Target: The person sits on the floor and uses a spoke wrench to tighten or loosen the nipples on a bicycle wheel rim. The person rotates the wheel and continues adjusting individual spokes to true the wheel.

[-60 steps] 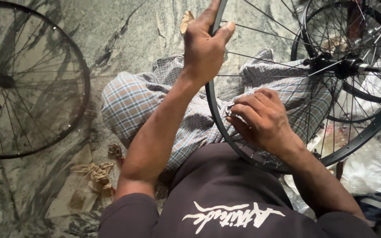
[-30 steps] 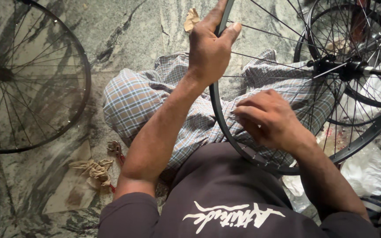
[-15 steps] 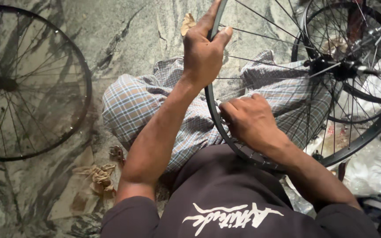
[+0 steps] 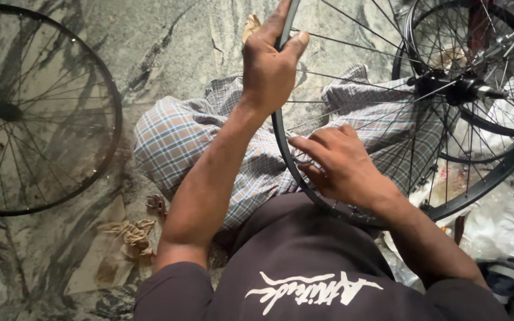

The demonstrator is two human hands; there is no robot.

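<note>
Right hand slid along black rim, spare wheel leftward

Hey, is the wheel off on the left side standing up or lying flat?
Lying flat. The spoked wheel rests on the stone floor, its whole round rim facing the camera, with no hand on it.

Dark brown short-sleeved shirt with white lettering, checked wrap.

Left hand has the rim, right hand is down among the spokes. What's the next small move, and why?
Probably turn the wheel rim a little with the left hand, bringing the next spoke under the right hand. The left hand grips the rim near its top, and the right hand's fingertips rest at the rim's inner edge, where the spokes meet it.
</note>
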